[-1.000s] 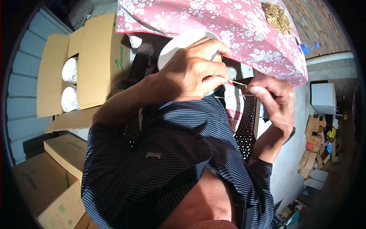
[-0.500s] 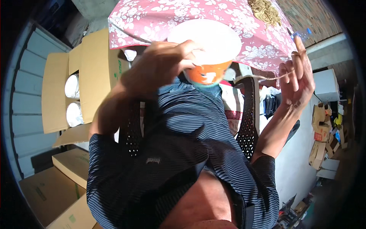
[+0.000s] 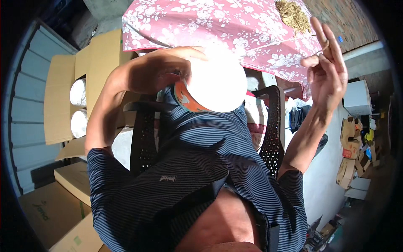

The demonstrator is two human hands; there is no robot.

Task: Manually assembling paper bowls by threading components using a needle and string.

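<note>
My left hand (image 3: 168,71) grips a paper tub (image 3: 193,101) by its side and rim, above my lap. The tub is tipped so that its round, glaringly white face (image 3: 218,80) shows, with an orange printed wall below; glare hides whether that face is a lid or the inside. Raised at the right, my right hand (image 3: 329,71) has two fingers stretched up and the others bent. A thin tan cord (image 3: 325,46) is looped about its fingers; no strand can be made out between this hand and the tub.
A table with a pink floral cloth (image 3: 168,25) stands ahead, bearing a heap of tan cord (image 3: 294,17). At left, an open carton (image 3: 61,101) holds white round tubs (image 3: 78,92). A dark chair arm (image 3: 273,126) is beside me; cartons (image 3: 350,147) lie at far right.
The tub has come nearer and turned, its white face now toward me. My left hand moved round its side. The right hand rose slightly; the strand that ran toward the tub no longer shows.
</note>
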